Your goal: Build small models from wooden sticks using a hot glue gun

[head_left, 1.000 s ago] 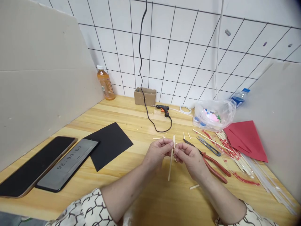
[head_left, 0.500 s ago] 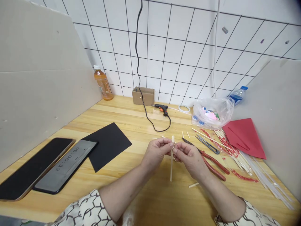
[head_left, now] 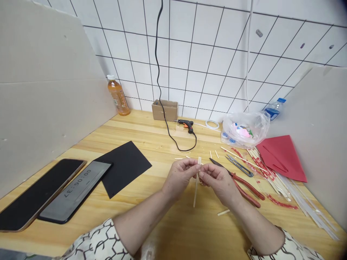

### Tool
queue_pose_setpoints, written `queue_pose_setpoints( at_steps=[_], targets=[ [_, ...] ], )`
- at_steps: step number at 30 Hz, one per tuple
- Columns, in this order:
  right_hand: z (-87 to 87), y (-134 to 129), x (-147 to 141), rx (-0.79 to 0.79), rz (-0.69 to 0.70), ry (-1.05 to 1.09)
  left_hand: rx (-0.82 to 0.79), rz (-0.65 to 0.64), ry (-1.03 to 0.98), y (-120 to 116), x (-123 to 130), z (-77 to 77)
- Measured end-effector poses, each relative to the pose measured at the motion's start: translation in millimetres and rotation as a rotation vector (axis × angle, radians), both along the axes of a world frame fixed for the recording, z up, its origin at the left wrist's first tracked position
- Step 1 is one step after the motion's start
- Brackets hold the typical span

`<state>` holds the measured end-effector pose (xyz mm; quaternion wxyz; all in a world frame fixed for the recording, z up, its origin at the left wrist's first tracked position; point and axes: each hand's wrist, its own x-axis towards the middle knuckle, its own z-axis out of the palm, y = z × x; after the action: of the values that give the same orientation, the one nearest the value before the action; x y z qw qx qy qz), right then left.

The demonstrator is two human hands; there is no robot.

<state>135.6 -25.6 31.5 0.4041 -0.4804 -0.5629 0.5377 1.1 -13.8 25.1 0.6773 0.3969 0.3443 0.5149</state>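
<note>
Thin pale wooden sticks [head_left: 195, 195] are pinched between my two hands, one long stick hanging down toward me and short ends showing above the fingertips. My left hand [head_left: 183, 177] is closed on them, thumb against index finger. From the right, my right hand [head_left: 218, 178] is closed on the same sticks, its fingertips touching or almost touching the left ones. How the sticks meet is hidden by the fingers. Red-handled pliers [head_left: 246, 187] lie just beyond my right hand, and a short stick piece [head_left: 223, 212] rests below its wrist.
Left are two phones [head_left: 40, 195] [head_left: 77, 191] and black paper [head_left: 126, 168]. Behind are a box [head_left: 165, 110], glue gun [head_left: 186, 125] with cord, tape roll [head_left: 211, 124] and plastic bag [head_left: 245, 131]. Right are snips [head_left: 239, 166], red paper [head_left: 283, 159] and packaged sticks [head_left: 268, 175].
The long stick's lower end has swung slightly to the left, and the short ends above the fingertips sit closer together. Both hands stay in nearly the same place.
</note>
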Motion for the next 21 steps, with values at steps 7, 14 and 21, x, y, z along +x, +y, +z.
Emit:
queue_pose_setpoints(
  at_steps=[7,14,21],
  targets=[
    [-3.2,-1.5,-2.5,0.106,0.073,-0.024,0.052,0.078,-0.013,-2.6,-0.1,0.5],
    [-0.7,0.0,4.4,0.199,0.076,-0.137,0.096,-0.053,0.040,0.9,-2.6,2.9],
    [11.7,1.6,18.0,0.383,0.225,-0.546,0.170,-0.055,0.246,9.4,-15.3,12.2]
  ],
)
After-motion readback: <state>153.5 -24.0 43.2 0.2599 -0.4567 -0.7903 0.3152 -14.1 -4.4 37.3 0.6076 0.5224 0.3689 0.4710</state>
